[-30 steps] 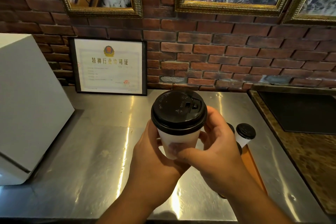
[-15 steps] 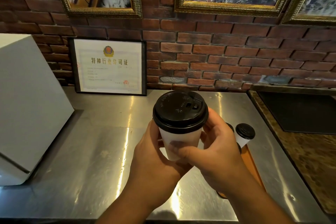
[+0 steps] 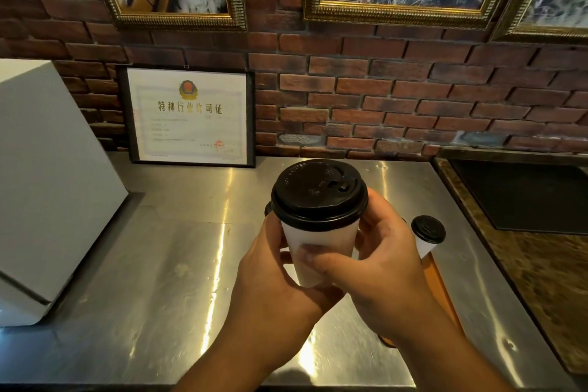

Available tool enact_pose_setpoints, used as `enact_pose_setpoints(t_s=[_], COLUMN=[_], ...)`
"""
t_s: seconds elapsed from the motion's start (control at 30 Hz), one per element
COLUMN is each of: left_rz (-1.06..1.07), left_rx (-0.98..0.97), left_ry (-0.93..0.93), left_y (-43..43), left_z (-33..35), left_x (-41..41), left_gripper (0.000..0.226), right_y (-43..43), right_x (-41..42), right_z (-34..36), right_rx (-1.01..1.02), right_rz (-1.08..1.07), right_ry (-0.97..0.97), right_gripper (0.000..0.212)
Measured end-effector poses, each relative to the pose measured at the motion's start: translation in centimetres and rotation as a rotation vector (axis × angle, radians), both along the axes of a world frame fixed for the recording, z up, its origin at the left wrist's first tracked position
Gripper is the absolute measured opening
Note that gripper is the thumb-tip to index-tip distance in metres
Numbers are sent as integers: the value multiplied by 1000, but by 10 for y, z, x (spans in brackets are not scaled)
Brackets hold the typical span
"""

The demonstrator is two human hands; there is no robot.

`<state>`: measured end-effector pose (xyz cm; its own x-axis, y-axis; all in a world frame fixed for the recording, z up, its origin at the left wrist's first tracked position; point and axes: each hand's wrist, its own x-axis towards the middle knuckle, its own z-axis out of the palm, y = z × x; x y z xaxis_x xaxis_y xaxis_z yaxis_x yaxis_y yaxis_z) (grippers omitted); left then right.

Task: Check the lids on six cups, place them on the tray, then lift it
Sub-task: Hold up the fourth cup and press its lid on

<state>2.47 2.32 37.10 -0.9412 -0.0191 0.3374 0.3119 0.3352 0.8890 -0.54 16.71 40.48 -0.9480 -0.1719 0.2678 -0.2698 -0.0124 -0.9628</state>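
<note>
A white paper cup point(image 3: 319, 243) with a black lid point(image 3: 318, 192) is held up above the steel counter, close to the camera. My left hand point(image 3: 273, 274) grips its lower body from the left. My right hand point(image 3: 378, 261) wraps round it from the right, thumb across the cup's front. Behind my right hand stands another lidded cup point(image 3: 428, 232) on an orange tray point(image 3: 442, 293), which my right arm mostly hides. A dark sliver of one more lid point(image 3: 268, 209) peeks out left of the held cup. Other cups are hidden.
A white appliance point(image 3: 47, 188) fills the left of the steel counter point(image 3: 165, 264). A framed certificate point(image 3: 187, 116) leans on the brick wall at the back. A dark mat point(image 3: 525, 194) lies on the stone surface at right.
The cup has turned slightly in my hands, so the lid's sip hole sits a little further right. Both hands keep their hold.
</note>
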Motion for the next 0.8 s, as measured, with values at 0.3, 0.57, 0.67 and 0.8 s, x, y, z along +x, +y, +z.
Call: enact_pose_setpoints(t_s=[0.3,0.57,0.67,0.8], left_rz=[107,156,126,85], left_rx=[240,181,111,44], left_ry=[-158,-181,-156,-126], left_y=[16,14,13,12], left_z=[-4,-2,-1,-8], left_x=[-9,-9,-6,-4], left_gripper=[93,88,96,102], right_y=[2,5,5,6], right_x=[1,-2,-2,-2], right_z=[-2,-3,-3,-2], right_rx=[-67,-55,-69,-104], right_rz=[-28,-19,-37,-37], right_ry=[-8,-3,9,-9], right_gripper=[79,77,74,72])
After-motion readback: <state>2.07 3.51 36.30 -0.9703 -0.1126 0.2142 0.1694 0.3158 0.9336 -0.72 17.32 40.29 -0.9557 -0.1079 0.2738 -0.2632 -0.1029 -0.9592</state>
